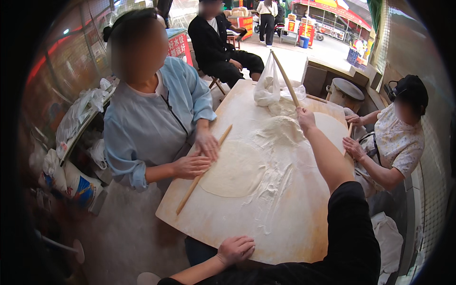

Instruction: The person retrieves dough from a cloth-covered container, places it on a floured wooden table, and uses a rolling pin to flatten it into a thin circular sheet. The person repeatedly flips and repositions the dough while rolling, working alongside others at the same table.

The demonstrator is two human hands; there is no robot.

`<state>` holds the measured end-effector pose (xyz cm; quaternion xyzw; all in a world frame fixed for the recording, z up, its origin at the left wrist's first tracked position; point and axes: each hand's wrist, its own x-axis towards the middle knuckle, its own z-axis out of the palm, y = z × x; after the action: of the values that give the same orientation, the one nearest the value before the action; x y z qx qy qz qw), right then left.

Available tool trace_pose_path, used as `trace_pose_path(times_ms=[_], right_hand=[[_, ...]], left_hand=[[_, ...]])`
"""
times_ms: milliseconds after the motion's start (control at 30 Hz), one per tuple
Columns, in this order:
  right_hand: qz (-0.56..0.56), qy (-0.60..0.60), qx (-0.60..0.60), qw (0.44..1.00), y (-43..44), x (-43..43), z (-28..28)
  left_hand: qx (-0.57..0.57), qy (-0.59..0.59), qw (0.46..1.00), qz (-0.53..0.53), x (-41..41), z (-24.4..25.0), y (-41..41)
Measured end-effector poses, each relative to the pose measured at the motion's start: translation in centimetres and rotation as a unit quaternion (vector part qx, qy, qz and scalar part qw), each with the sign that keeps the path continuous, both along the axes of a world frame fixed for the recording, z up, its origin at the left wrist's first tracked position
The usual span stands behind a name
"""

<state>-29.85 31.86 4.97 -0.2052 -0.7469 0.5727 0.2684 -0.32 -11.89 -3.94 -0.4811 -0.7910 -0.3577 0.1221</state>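
Observation:
My right hand (306, 120) grips the near end of a thin wooden rolling pin (285, 76), raised at a slant over the far part of a floured wooden board (228, 221). At the pin's far tip is the gathered top of a clear plastic bag (266, 87) with pale contents; whether it hangs from the tip I cannot tell. Below my right hand spreads a heap of flour (281, 130). My left hand (237, 248) lies on the board's near edge, holding nothing. A large round dough sheet (235, 171) is in the board's left half.
At the left, a co-worker's hands (201, 156) press on another rolling pin (192, 190) at the dough's edge. Another co-worker (392, 139) at the right holds a pin (350, 131) beside a second dough sheet (326, 126). A lidded metal pot (345, 92) stands beyond. Someone sits (221, 46) past the board.

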Motion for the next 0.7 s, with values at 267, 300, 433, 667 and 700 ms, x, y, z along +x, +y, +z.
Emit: trace_pose_path(times_ms=[267,300,433,667,700], right_hand=[[0.037,0.018,0.004,0.999,-0.8,7.1,5.8],[0.035,0.018,0.004,0.999,-0.6,8.2,6.6],[0.042,0.002,-0.011,0.999,-1.7,11.4,10.3],[0.059,0.022,-0.005,0.998,-3.4,16.1,14.4],[0.06,-0.003,-0.008,0.998,-3.3,16.4,15.0]], left_hand=[[0.02,0.015,1.0,-0.009,-0.5,-0.2,0.0],[0.021,0.018,1.0,-0.012,-0.6,-0.1,0.1],[0.028,0.01,0.999,-0.013,-0.9,-0.3,0.3],[0.004,0.025,1.0,0.0,-1.1,-1.0,0.4],[0.006,0.028,1.0,-0.003,-1.0,-1.0,0.4]])
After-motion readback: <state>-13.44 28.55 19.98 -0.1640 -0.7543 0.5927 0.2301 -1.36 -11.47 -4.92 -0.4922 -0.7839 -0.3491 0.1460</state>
